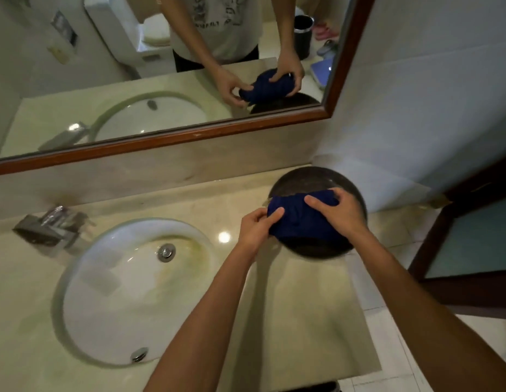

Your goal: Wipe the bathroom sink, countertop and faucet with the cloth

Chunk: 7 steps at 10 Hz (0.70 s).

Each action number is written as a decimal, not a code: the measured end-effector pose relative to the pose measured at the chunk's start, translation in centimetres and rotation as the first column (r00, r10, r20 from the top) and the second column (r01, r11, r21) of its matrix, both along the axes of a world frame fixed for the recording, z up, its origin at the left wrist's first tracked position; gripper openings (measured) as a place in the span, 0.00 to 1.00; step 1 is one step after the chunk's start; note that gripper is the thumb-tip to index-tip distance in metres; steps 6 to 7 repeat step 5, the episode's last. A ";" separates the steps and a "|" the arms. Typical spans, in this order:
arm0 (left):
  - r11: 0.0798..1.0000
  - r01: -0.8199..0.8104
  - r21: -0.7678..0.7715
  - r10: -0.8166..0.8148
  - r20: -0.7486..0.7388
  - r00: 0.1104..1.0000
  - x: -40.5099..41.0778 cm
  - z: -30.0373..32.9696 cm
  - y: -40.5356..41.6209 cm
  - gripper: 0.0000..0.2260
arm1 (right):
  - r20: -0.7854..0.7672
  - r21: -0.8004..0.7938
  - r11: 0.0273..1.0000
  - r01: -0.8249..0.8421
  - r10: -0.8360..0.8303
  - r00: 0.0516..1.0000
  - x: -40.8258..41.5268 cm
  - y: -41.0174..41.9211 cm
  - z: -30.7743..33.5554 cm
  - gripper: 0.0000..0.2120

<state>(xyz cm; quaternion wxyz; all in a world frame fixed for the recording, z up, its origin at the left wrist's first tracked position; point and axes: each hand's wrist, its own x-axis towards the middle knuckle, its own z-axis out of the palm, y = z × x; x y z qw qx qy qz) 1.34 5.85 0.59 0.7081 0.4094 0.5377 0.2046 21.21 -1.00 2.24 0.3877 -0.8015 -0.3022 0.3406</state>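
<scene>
A bunched dark blue cloth [297,222] sits over a round dark tray [317,179] at the back right of the beige marble countertop [246,306]. My left hand [254,230] pinches the cloth's left edge. My right hand [339,210] grips the cloth from above, fingers curled over its top. The white oval sink [110,292] lies to the left, with a metal drain [166,252] in its bowl. The chrome faucet [48,230] stands at the far left behind the sink and looks blurred.
A wood-framed mirror [189,134] runs along the back wall and reflects my hands, the cloth and a toilet. A dark wooden door frame [432,250] stands to the right of the counter. The counter's front edge meets tiled floor at the lower right.
</scene>
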 end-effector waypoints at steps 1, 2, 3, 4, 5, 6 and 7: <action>0.999 0.049 -0.021 -0.051 -0.122 0.991 4.2 -2.0 0.8 0.11 | 0.113 -0.027 0.999 -0.037 0.040 0.993 4.0 -0.3 -2.0 0.23; 0.998 0.064 -0.018 -0.067 -0.284 0.957 6.3 -3.6 0.8 0.12 | 0.167 -0.076 0.995 -0.070 0.081 0.983 5.5 -0.7 -4.7 0.24; 0.999 0.048 -0.006 -0.047 -0.351 0.935 7.0 -4.3 0.7 0.14 | 0.192 -0.124 0.990 -0.072 0.095 0.977 5.9 -1.3 -7.2 0.28; 0.993 0.113 0.016 -0.097 -0.402 0.911 6.1 -2.8 0.7 0.13 | 0.335 -0.186 0.982 -0.045 0.106 0.936 4.6 -1.9 -6.7 0.32; 0.976 0.191 0.101 -0.132 -0.421 0.897 3.5 -1.3 0.8 0.11 | 0.427 -0.086 0.996 0.020 0.019 0.904 4.4 -2.3 -5.0 0.34; 0.976 0.191 0.101 -0.132 -0.421 0.897 3.5 -1.3 0.8 0.11 | 0.427 -0.086 0.996 0.020 0.019 0.904 4.4 -2.3 -5.0 0.34; 0.976 0.191 0.101 -0.132 -0.421 0.897 3.5 -1.3 0.8 0.11 | 0.427 -0.086 0.996 0.020 0.019 0.904 4.4 -2.3 -5.0 0.34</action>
